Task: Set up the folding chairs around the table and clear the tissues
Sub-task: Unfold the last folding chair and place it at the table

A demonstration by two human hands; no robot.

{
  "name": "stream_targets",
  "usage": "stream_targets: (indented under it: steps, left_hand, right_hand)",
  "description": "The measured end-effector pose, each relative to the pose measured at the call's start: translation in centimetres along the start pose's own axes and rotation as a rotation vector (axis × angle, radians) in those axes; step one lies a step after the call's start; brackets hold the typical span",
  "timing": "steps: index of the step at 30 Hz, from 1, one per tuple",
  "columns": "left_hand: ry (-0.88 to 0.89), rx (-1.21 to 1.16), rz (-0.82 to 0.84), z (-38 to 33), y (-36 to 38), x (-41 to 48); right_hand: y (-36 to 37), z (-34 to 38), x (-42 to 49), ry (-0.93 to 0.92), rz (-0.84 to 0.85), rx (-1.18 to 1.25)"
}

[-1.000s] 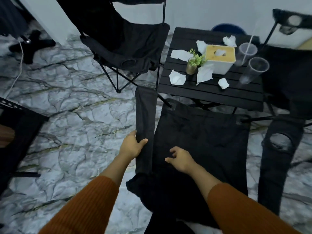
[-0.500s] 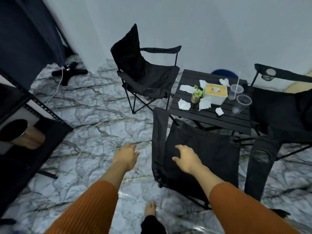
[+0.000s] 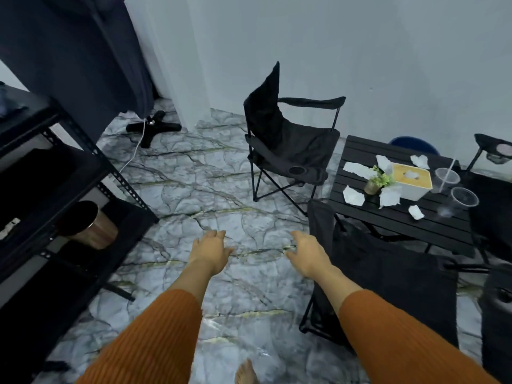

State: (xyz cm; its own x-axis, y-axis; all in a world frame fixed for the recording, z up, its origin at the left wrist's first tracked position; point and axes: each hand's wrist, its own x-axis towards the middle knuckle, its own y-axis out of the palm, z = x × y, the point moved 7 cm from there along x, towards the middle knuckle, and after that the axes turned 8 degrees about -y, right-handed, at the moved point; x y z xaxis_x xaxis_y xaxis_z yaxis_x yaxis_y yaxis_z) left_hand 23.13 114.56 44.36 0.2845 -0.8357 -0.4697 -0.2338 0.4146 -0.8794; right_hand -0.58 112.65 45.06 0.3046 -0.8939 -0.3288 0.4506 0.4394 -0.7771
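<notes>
Both grips are empty; the left hand [image 3: 211, 249] hangs over the marble floor [image 3: 194, 189] with fingers loosely spread, touching nothing, and the right hand [image 3: 306, 253] is likewise released, palm down, fingers splayed, just beside the armrest of the near chair [image 3: 388, 275] but apart from it. A second ago the left hand was pinching that armrest and the right lay on the seat fabric; both have since let go and drawn back, and the view has swung up and to the left, so more wall and the black shelf rack [image 3: 55, 189] now show. My reading is that the near chair is judged placed: it stands unfolded against the front edge of the bench [image 3: 401, 225], while the far chair [image 3: 291, 145] stands open at the bench's left side and part of a third one shows at the right edge of the view. The tissues [image 3: 353, 195] are untouched; several crumpled pieces lie scattered on the bench around the small plant [image 3: 378, 181] and the tissue box [image 3: 411, 181], with two plastic cups [image 3: 457, 195] to their right; clearing them looks like the step still to do.
</notes>
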Motion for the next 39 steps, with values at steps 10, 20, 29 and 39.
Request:
stream_targets:
  steps: [10, 20, 29, 39]
  left_hand:
    - [0.115, -0.044, -0.062, 2.6, -8.6, 10.1]
    - [0.150, -0.020, -0.093, 0.2, -19.5, 25.9]
    - [0.236, -0.023, -0.170, -5.0, -30.5, 40.6]
    - [0.501, 0.041, -0.156, -11.0, -39.6, 56.9]
  right_hand:
    - [-2.4, 5.6, 10.9, 0.030, -0.078, -0.038]
    - [-9.9, 9.0, 27.6, 0.029, -0.174, -0.030]
    - [-18.2, 10.6, 42.3, 0.056, -0.248, 0.031]
    - [-22.9, 9.6, 54.7, 0.256, -0.418, 0.136]
